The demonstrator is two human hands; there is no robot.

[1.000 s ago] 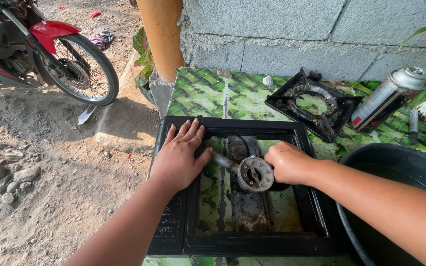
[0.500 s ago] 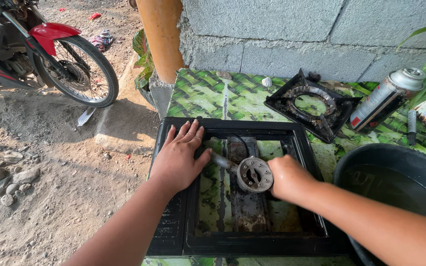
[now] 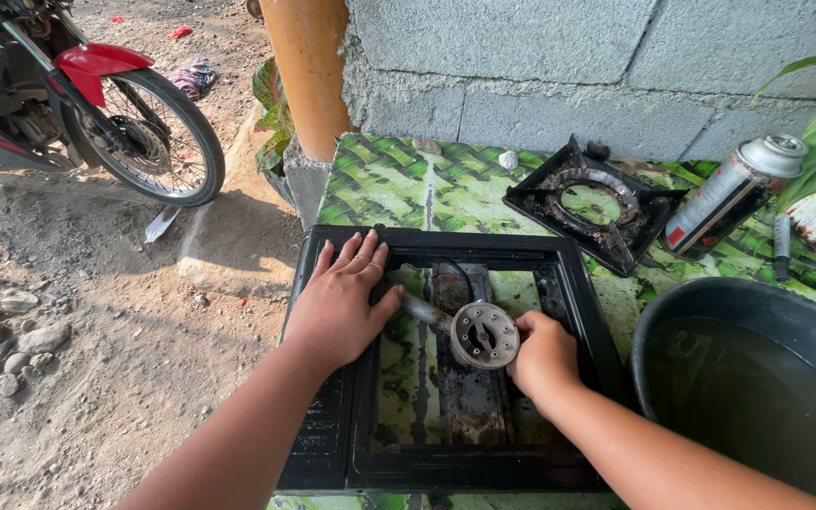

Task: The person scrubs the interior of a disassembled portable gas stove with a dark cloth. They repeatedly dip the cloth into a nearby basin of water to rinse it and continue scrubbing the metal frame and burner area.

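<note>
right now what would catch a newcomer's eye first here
A stripped black stove frame lies on the green patterned table, its round burner head bared at centre. The left hand presses flat on the frame's left side while the right hand grips beside the burner.

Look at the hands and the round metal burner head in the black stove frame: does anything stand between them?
Nothing visible does. The right hand already touches the round metal burner head; the left hand lies flat on the black stove frame beside it.
</note>
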